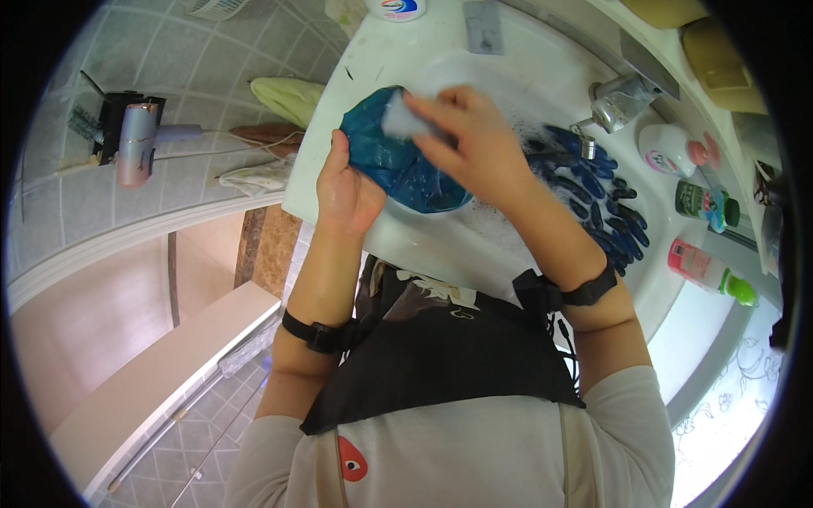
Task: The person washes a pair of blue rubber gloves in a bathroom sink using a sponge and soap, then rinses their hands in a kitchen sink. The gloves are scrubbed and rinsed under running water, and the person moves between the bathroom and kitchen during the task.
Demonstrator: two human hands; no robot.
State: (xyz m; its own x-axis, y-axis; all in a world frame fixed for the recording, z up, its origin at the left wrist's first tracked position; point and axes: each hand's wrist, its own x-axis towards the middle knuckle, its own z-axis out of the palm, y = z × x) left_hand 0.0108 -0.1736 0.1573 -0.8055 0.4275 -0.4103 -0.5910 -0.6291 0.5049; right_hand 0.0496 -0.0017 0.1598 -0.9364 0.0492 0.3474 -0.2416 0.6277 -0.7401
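My left hand (pixel 352 197) holds up a wet, dark blue-green piece of thin waterproof material (pixel 419 181) over the near left side of the white washbasin (pixel 552 54). The exact kind of item cannot be told. My right hand (pixel 476 143) grips a white sponge-like pad (pixel 401 117), blurred, against its upper face. Part of the pad is hidden by my fingers. In the basin to the right lie several dark blue gloves (pixel 581 190), wet and surrounded by soap suds, below the metal faucet (pixel 619 105).
Along the right ledge stand a white pump bottle (pixel 667 149), a green bottle (pixel 695 200) and a pink bottle with a green cap (pixel 705 270). A grey pad (pixel 484 28) rests at the basin's far edge. On the left wall hangs a hair dryer (pixel 136 146).
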